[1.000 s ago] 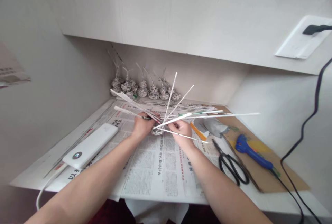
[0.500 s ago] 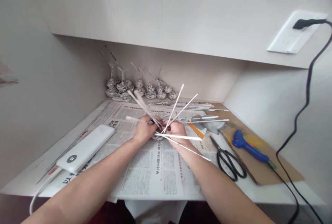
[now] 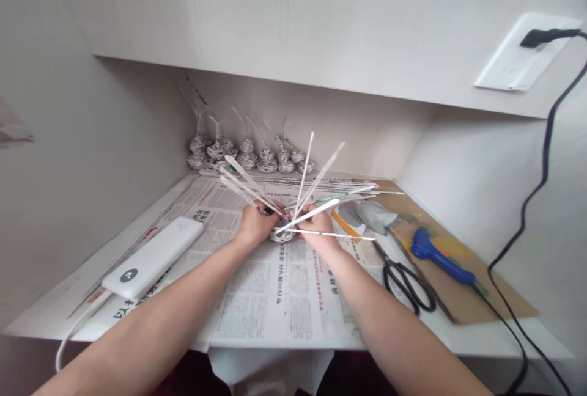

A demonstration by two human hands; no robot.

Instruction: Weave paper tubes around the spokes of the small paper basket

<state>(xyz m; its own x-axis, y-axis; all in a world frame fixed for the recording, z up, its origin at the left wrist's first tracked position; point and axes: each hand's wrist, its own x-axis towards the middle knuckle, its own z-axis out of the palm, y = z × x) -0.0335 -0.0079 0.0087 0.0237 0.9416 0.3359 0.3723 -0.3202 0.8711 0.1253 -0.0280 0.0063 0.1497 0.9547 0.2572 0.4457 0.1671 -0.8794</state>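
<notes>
Head view: a small woven paper piece [image 3: 283, 236] is at the centre of the frame, above the newspaper [image 3: 252, 307], with pale paper strips [image 3: 306, 181] fanning out from it to the left, up and right. The left hand [image 3: 257, 225] is closed on the piece's left side; the right hand [image 3: 318, 225] is closed on its right side (the fingertips of both are partly hidden by strips). Gourd-shaped woven pieces [image 3: 267, 162] stand in a row at upper left of centre, against the back wall. Thin paper rods [image 3: 330, 186] lie in front of them. At lower right, black-handled scissors [image 3: 389, 271] lie beside a sheet of cardboard [image 3: 477, 304], which bears a blue glue gun [image 3: 443, 260]. A white slab-shaped device [image 3: 158, 252] with a cable attached occupies the lower left.
</notes>
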